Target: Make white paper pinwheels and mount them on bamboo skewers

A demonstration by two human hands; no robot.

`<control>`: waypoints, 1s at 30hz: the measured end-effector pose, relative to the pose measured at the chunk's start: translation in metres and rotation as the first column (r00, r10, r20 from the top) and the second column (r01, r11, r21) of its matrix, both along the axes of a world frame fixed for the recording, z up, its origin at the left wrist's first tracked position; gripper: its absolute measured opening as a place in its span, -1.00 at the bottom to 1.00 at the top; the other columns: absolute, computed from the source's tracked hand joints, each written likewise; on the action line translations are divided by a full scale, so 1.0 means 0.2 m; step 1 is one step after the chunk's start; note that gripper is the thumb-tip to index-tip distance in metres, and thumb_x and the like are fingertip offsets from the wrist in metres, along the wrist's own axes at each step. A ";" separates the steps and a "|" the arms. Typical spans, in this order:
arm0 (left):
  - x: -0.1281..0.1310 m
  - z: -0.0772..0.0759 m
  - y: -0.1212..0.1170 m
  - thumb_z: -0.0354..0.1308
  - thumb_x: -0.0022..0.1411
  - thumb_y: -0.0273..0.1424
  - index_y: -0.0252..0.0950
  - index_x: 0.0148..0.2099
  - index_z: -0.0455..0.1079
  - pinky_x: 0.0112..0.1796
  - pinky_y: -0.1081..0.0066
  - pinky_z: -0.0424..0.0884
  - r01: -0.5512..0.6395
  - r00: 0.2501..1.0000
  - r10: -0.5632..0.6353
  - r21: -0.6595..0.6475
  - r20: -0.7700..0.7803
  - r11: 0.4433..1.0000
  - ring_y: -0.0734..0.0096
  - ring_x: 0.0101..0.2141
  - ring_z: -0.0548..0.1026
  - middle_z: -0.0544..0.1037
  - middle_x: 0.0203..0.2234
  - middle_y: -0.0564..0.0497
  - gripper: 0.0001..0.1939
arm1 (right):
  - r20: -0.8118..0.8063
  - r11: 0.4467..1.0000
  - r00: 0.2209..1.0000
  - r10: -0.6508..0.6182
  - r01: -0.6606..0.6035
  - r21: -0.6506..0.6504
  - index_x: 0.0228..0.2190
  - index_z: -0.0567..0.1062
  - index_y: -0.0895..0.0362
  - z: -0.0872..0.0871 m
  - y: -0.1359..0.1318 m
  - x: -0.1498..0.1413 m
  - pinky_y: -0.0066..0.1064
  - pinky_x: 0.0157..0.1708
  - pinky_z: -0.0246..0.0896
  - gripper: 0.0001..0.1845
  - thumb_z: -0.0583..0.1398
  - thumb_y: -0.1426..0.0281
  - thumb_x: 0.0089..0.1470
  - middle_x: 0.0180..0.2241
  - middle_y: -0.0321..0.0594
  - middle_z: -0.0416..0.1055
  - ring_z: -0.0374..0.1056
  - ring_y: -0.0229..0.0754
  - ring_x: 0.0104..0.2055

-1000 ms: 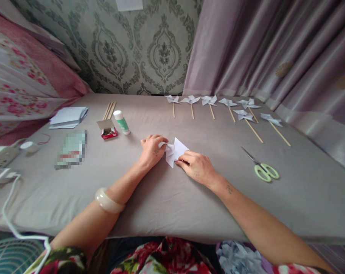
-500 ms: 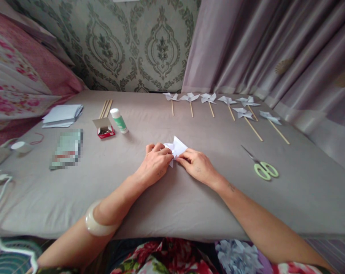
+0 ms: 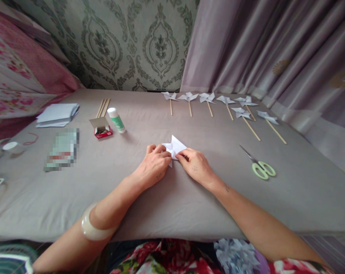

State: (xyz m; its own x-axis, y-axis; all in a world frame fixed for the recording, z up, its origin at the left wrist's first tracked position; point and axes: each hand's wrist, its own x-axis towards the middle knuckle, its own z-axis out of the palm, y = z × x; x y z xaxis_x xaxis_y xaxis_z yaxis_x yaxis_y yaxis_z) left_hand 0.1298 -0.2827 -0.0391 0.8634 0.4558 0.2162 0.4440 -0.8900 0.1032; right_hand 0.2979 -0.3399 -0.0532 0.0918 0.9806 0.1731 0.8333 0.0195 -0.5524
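Holding white folded paper (image 3: 176,146), left hand (image 3: 153,166), right hand (image 3: 195,166)

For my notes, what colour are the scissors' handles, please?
The handles are pale green, clearest in head view.

No text is reading clearly. The glue stick's (image 3: 116,120) green label and the red box (image 3: 103,133) are carrying print too small to read, blurring is hiding the packet's (image 3: 62,150) face, and marks on the right hand (image 3: 197,167) are staying illegible.

Open between forearms (image 3: 246,209); scissors (image 3: 263,169) right, apparently flat.
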 end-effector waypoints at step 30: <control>0.00 0.06 -0.07 0.03 0.24 -0.50 -0.34 -0.37 0.38 -0.15 0.21 0.10 0.039 0.990 -0.028 0.081 -0.139 0.996 0.22 -0.18 0.29 0.49 -0.33 -0.06 -0.86 | 0.064 0.985 0.987 -0.150 0.155 -0.079 -0.29 0.48 0.10 0.02 0.07 -0.05 -0.41 -0.31 0.19 -0.88 0.18 0.37 0.10 -0.29 -0.19 0.54 0.45 -0.14 -0.25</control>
State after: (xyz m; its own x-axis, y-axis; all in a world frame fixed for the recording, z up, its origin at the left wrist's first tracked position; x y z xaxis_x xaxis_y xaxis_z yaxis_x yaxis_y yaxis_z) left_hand 0.1305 -0.2964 -0.0275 0.9019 0.4117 0.1305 0.4188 -0.9075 -0.0318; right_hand 0.2872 -0.3252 -0.0483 0.2339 0.9671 0.1004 0.8535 -0.1548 -0.4976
